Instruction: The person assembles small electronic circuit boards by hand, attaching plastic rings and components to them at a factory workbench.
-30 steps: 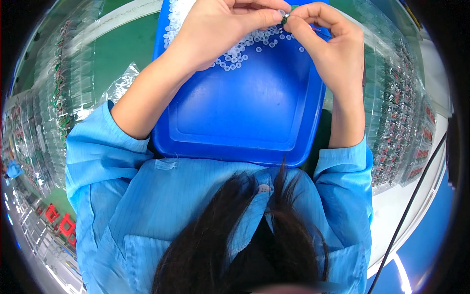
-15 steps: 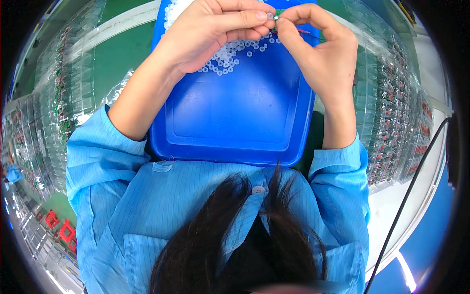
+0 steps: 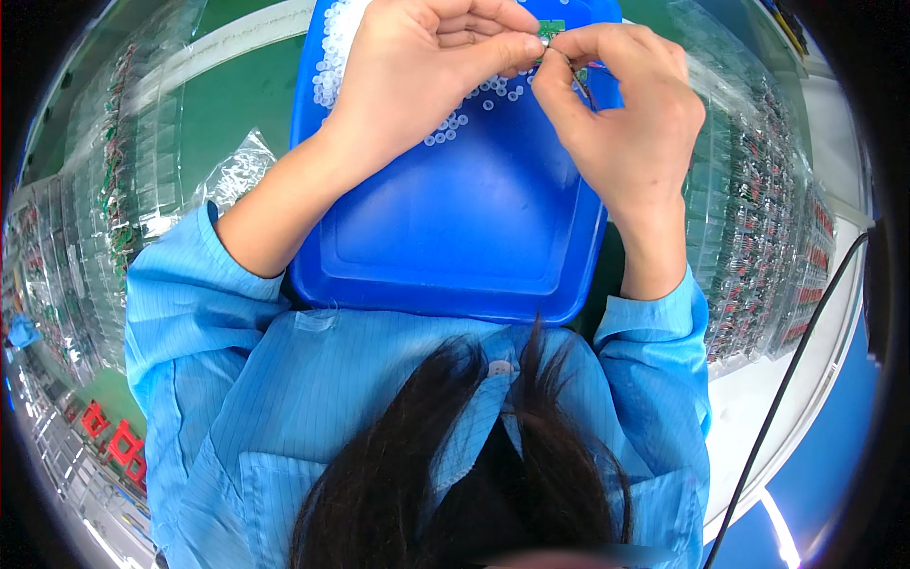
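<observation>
Over the far part of a blue tray point(image 3: 431, 251), my two hands meet fingertip to fingertip around a small green circuit board point(image 3: 553, 27). The thumb and fingers of my left hand point(image 3: 417, 81) pinch together at the board's left edge. My right hand point(image 3: 630, 119) pinches thin dark wires point(image 3: 580, 83) close to the board, with their ends trailing below its fingers. A tiny pale piece shows between the fingertips, too small to name. Small translucent plastic washers point(image 3: 436, 138) lie loose in the tray, heaped at its far left and partly hidden by my left hand.
Clear plastic sheets of wired parts stand in rows at the left point(image 3: 118, 171) and right point(image 3: 758, 199) on the green mat. A crumpled clear bag point(image 3: 242, 171) lies beside my left forearm. A black cable point(image 3: 791, 365) runs down the right side. Red stools point(image 3: 123, 442) stand far left.
Both hands have shifted slightly, and my right hand has turned and come a little nearer. More of the green board and the dark wires shows now.
</observation>
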`<control>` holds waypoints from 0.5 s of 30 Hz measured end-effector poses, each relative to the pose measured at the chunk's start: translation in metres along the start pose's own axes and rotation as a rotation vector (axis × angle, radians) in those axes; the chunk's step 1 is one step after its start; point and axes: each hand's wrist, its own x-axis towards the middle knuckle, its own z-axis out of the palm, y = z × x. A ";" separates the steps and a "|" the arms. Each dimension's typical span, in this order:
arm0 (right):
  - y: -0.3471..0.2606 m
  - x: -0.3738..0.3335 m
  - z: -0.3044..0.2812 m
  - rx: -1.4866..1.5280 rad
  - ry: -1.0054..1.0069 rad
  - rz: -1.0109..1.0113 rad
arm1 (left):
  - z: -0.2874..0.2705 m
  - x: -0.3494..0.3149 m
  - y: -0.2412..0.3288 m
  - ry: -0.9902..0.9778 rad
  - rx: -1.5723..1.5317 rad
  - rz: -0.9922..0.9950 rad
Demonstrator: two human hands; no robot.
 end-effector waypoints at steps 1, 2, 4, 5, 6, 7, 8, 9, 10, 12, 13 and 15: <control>0.000 0.000 0.001 0.027 0.004 0.044 | -0.002 0.000 0.000 -0.010 0.041 0.009; 0.000 0.000 0.002 0.053 0.008 0.089 | -0.003 0.001 0.000 -0.020 0.081 0.017; 0.004 -0.002 0.005 0.086 0.007 0.108 | -0.001 0.000 0.001 -0.028 0.081 0.014; 0.006 -0.004 0.006 0.118 0.011 0.125 | 0.000 0.000 0.001 -0.037 0.082 0.016; 0.007 -0.003 0.007 0.120 0.008 0.123 | -0.001 0.001 0.001 -0.033 0.081 0.015; 0.008 -0.003 0.007 0.125 0.012 0.099 | -0.003 0.003 0.000 -0.053 0.025 -0.032; 0.008 -0.003 0.008 0.131 0.016 0.075 | -0.005 0.005 0.000 -0.072 -0.031 -0.078; 0.004 -0.003 0.007 0.127 0.019 0.065 | -0.010 0.010 -0.008 -0.071 -0.032 -0.067; 0.000 -0.004 0.007 0.146 0.029 0.124 | -0.016 0.017 -0.021 -0.223 -0.078 0.205; -0.002 -0.008 0.009 0.156 0.041 0.184 | -0.010 0.010 -0.011 -0.100 -0.213 -0.133; -0.003 -0.010 0.009 0.234 0.037 0.271 | -0.010 0.010 -0.009 -0.102 -0.215 -0.122; -0.004 -0.008 0.007 0.312 0.032 0.352 | -0.011 0.008 -0.010 -0.105 -0.266 -0.181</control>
